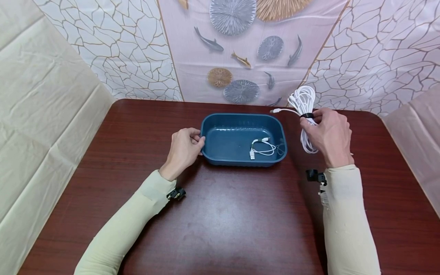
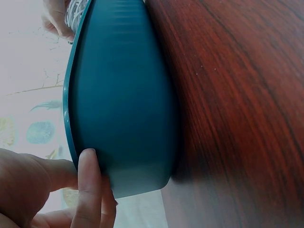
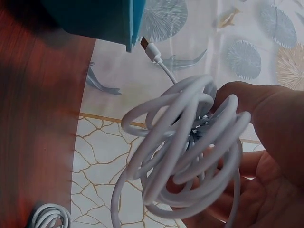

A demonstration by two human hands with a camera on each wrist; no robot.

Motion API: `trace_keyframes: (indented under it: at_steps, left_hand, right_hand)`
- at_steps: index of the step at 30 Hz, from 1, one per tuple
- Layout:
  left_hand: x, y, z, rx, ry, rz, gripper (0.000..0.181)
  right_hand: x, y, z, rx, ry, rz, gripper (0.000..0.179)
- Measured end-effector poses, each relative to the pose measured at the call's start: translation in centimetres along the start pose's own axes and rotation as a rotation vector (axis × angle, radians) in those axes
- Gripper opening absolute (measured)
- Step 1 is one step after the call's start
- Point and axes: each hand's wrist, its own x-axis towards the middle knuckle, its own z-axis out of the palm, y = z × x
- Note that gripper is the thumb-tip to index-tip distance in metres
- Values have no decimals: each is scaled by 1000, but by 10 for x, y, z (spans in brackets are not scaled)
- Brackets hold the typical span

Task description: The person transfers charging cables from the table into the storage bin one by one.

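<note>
A blue rectangular plastic bin (image 1: 227, 162) stands on the table, with a short white USB cable (image 1: 264, 152) lying inside its right part. My left hand (image 1: 185, 148) grips the bin's left end at the rim; in the left wrist view its fingers (image 2: 89, 178) press against the outer wall. To the right of the bin, my right hand (image 1: 330, 130) holds a long bundled white USB cable (image 1: 304, 100) above the table, pinched near its black tie (image 1: 307, 115). One USB plug (image 3: 151, 51) sticks out from the bundle towards the bin.
Another coiled white cable (image 3: 51, 217) lies on the table, seen in the right wrist view; my right hand mostly hides it from the head view. The dark red wooden table (image 1: 220, 221) meets a patterned cloth backdrop (image 1: 240, 57) at its far edge.
</note>
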Motion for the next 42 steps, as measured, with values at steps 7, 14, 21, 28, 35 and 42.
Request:
trace_keyframes:
  at_steps: [7,14,21,28,35,42]
  left_hand:
    - [0,1,-1,-4,-1,-3,26]
    - [0,1,-1,-4,-3,-6,26]
    - [0,1,0,-5,1,-7,25]
    - [0,1,-1,-1,-1,-10,25]
    - [0,1,0,2,-2,-10,25]
    - [0,2,-1,0,0,-10,25]
  right_hand:
    - [-1,-2,0,7,10,-13,57]
    - [-2,-3,0,11,13,-10,55]
    - [-2,-3,0,29,22,-20,56]
    - [-2,-3,0,38,24,-28,55]
    - [-2,-4,0,41,32,-39,54]
    - [-2,-4,-1,41,36,-40,53]
